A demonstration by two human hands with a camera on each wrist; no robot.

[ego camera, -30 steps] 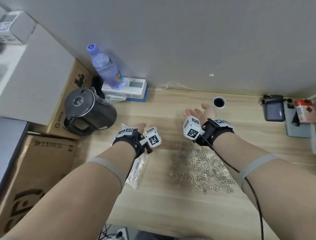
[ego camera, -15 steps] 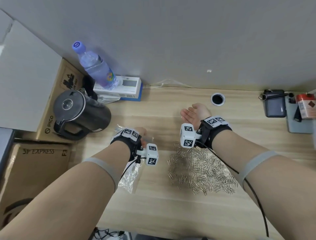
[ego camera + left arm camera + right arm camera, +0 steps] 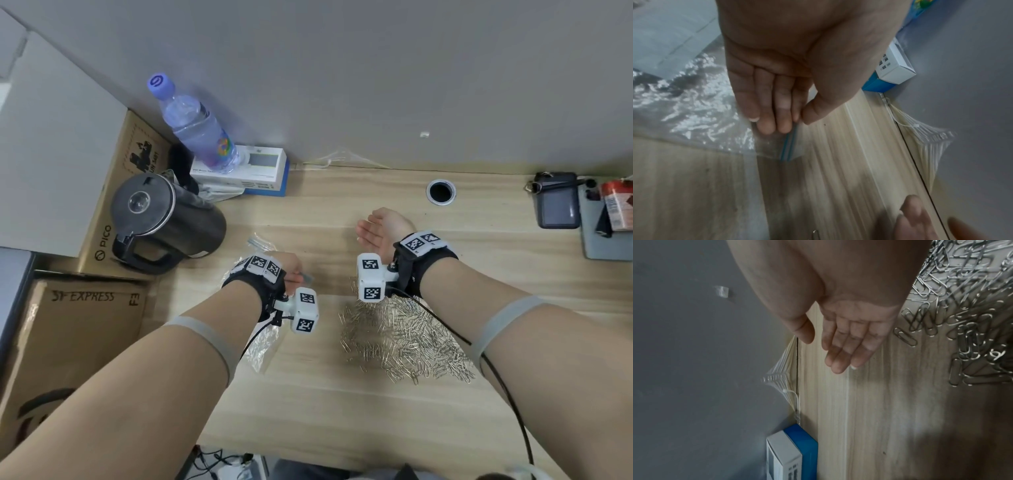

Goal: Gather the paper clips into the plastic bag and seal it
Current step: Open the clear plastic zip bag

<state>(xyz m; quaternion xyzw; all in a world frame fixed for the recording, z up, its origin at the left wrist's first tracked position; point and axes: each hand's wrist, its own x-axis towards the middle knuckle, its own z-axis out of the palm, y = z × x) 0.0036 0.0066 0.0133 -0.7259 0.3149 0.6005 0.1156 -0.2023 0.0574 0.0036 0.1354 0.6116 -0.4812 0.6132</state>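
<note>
A heap of silver paper clips (image 3: 404, 339) (image 3: 970, 308) lies on the wooden desk under my right forearm. A clear plastic zip bag (image 3: 263, 337) (image 3: 701, 100) with a blue seal strip (image 3: 789, 142) lies crumpled to the left of the heap. My left hand (image 3: 289, 270) (image 3: 789, 120) pinches the bag's top edge near the seal between thumb and fingers. My right hand (image 3: 373, 234) (image 3: 840, 353) hovers beyond the heap on its edge, fingers straight and together, holding nothing.
A black kettle (image 3: 161, 222) stands left of the bag, with a water bottle (image 3: 195, 126) and a white-blue box (image 3: 250, 171) behind it. Cardboard boxes (image 3: 68, 342) fill the far left. A cable hole (image 3: 441, 192) sits near the wall. Small items (image 3: 556, 205) lie at the right.
My left hand has closed on the bag's top edge and drawn it slightly toward me. The right hand has turned from palm-up to edge-on and come down toward the desk.
</note>
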